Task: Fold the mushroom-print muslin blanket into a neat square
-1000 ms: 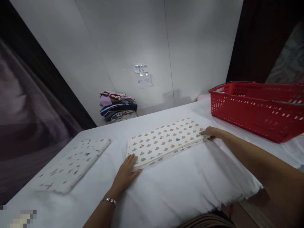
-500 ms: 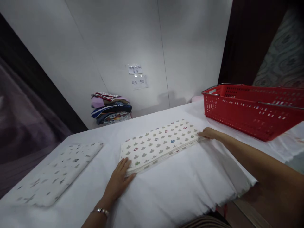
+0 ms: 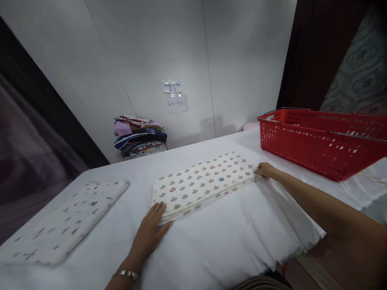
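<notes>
A long folded cloth (image 3: 202,181), cream with grey, red, blue and green mushroom-like prints, lies flat on the white-covered table (image 3: 223,241). At its near left corner, my left hand (image 3: 151,225) rests open, fingers stretched over the top and thumb spread along the front edge. My right hand (image 3: 266,170) pinches the cloth's right corner; the thumb is partly hidden there. Layers show along the front fold. Further left lies a second folded white cloth (image 3: 69,221) with small dark prints, apart from both hands.
On the right of the table stands a red perforated basket (image 3: 314,149) with metal handles. A stack of folded fabrics (image 3: 140,137) sits beyond the far edge, by the wall. Handwritten paper labels (image 3: 177,103) are stuck on the grey wall. A dark post (image 3: 54,100) slants at the left.
The view has shifted slightly. Both hands stay at the same corners of the mushroom-print cloth, which lies almost unchanged.
</notes>
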A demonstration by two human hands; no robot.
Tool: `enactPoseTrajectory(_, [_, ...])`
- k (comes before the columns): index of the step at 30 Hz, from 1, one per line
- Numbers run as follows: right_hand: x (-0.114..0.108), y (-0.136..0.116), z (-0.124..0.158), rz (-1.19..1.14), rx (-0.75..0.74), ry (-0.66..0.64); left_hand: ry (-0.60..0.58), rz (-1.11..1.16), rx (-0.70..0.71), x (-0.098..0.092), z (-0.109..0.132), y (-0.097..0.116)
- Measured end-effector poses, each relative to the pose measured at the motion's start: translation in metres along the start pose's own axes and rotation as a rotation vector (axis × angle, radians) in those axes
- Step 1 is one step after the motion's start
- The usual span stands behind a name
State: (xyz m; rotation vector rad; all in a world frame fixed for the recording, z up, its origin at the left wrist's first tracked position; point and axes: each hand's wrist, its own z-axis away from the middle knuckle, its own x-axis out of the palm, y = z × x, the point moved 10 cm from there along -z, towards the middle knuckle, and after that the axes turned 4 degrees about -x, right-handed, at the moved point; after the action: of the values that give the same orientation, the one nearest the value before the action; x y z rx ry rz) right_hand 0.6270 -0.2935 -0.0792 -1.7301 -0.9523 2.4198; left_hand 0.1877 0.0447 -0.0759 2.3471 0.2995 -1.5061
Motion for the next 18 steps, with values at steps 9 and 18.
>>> enactPoseTrajectory(9, [0.008, 0.005, -0.001, -0.042, 0.054, -0.064, 0.018, 0.007, -0.007, -0.001, 0.001, 0.001])
enactPoseTrajectory(18, [-0.011, 0.008, 0.008, -0.385, -0.013, 0.001, 0.035, 0.053, 0.039, -0.018, 0.004, 0.029])
